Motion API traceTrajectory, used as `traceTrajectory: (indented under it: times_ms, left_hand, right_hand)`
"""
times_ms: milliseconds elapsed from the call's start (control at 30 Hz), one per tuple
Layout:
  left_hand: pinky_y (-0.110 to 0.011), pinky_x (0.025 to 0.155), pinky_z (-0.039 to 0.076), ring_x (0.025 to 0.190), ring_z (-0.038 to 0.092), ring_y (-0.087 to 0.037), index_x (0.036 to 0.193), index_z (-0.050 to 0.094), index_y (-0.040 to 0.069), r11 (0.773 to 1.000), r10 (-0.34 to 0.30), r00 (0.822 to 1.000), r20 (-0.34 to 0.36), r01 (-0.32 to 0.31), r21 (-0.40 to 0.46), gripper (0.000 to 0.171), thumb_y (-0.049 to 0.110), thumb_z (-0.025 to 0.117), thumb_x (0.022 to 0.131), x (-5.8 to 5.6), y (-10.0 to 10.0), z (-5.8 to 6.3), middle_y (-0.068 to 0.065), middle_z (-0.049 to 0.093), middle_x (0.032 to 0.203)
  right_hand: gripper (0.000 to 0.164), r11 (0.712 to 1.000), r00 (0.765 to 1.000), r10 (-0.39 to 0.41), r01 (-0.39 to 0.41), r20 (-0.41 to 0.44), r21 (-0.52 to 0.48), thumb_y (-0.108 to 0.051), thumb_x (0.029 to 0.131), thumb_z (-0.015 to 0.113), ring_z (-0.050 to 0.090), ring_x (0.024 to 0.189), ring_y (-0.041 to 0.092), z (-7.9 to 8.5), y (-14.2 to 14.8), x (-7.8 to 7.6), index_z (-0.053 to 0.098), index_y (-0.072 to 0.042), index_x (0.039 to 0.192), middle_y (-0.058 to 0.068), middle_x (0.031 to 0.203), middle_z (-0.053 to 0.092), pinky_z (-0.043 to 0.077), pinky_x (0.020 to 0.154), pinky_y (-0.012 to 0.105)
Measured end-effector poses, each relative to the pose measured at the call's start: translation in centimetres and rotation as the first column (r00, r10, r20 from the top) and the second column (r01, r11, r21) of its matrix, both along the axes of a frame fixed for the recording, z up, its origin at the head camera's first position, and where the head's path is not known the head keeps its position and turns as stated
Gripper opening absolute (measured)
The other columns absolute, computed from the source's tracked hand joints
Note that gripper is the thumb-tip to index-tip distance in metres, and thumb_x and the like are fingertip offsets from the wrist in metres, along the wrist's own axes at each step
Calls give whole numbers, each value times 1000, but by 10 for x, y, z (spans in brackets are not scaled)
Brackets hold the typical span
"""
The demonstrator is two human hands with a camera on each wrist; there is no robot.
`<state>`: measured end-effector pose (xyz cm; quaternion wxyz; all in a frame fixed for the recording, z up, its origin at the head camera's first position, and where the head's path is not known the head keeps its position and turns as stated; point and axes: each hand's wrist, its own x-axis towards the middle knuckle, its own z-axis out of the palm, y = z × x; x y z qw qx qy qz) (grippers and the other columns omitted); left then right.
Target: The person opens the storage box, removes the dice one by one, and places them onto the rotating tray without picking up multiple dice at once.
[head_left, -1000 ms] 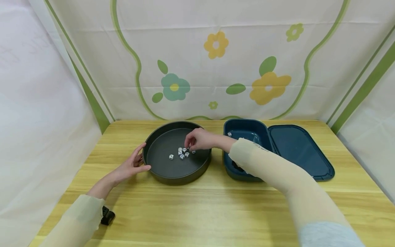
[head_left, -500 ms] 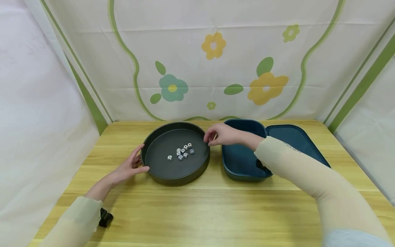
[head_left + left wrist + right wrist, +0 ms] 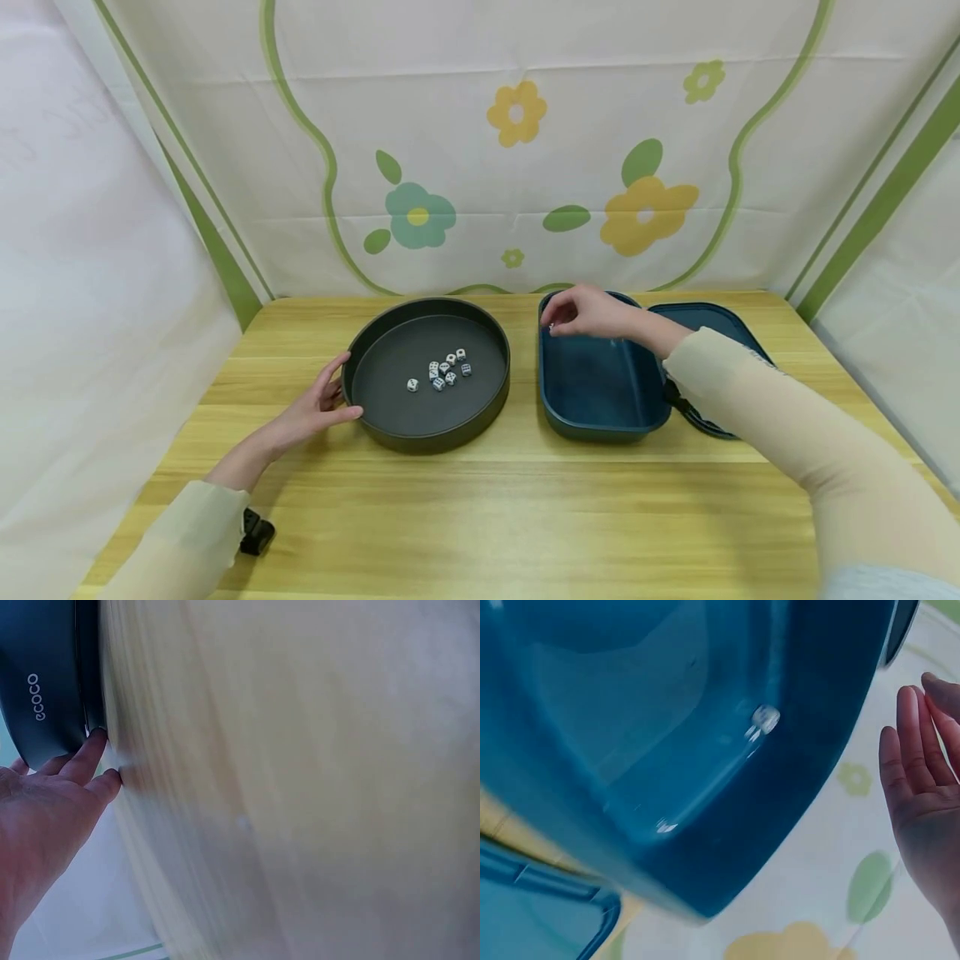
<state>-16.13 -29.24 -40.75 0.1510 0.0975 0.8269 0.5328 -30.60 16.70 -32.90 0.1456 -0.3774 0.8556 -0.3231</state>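
Observation:
A round dark grey tray (image 3: 390,417) stands on the table with several white dice (image 3: 451,377) grouped at its middle. My left hand (image 3: 303,417) rests against the tray's left outer wall, thumb and fingers spread. In the left wrist view, the fingers of that hand (image 3: 64,784) touch the tray's wall (image 3: 56,697), marked "ecoco". My right hand (image 3: 596,312) is over the back left of a deep blue box (image 3: 547,392). In the right wrist view, a die (image 3: 765,718) lies inside the box, apart from the right hand (image 3: 926,795), whose fingers are extended with nothing visible between them.
A flat blue lid (image 3: 705,315) lies right of the box, partly hidden by the right forearm. Bare wooden table (image 3: 480,517) shows in front. A floral cloth (image 3: 480,125) hangs behind, with white cloth on both sides.
My right hand has moved right, from the dice in the tray across its rim to above the blue box. The dice stay in the tray. The left hand keeps its place.

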Motion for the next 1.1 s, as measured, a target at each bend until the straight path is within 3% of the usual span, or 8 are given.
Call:
traceTrajectory:
  times_ms: [267,467,700,833,1100]
  left_hand:
    - [-63,106,22,140,15,-49,157,-3,23,1000,5,1000,4,-5,6,92,17,65,95,1,2,0,-34,15,153]
    - [-63,107,20,141,13,-49,157,-2,23,1000,-3,1000,-3,3,16,91,18,65,96,-3,7,2,-33,14,154]
    - [-63,108,19,141,13,-48,157,-2,22,1000,-7,1000,3,7,22,91,19,65,96,-4,9,2,-33,15,154]
    - [-63,108,19,141,13,-47,157,-2,22,1000,-8,1000,8,7,27,90,19,64,96,-3,10,0,-32,15,154]
    - [-62,108,20,141,15,-46,157,-2,23,999,-20,1000,4,20,26,91,19,64,96,-9,11,-1,-32,17,154]
  right_hand:
    - [24,989,997,-28,39,-78,146,-4,88,71,64,88,23,-20,20,-22,68,3,110,14,104,68,53,77,38]
    - [46,967,998,-32,42,-47,251,-15,90,71,57,108,34,-30,26,-27,57,2,131,20,126,57,48,88,46]
    - [62,946,999,-1,-10,34,325,-20,92,69,48,123,41,-40,27,-31,42,5,142,28,137,48,39,99,53]
    - [60,948,998,30,-44,48,316,-17,91,69,48,123,42,-45,29,-29,44,5,142,29,135,50,39,99,54]
    - [45,966,995,100,-104,30,238,-13,90,69,57,112,33,-49,32,-16,59,1,131,16,125,61,46,93,48]
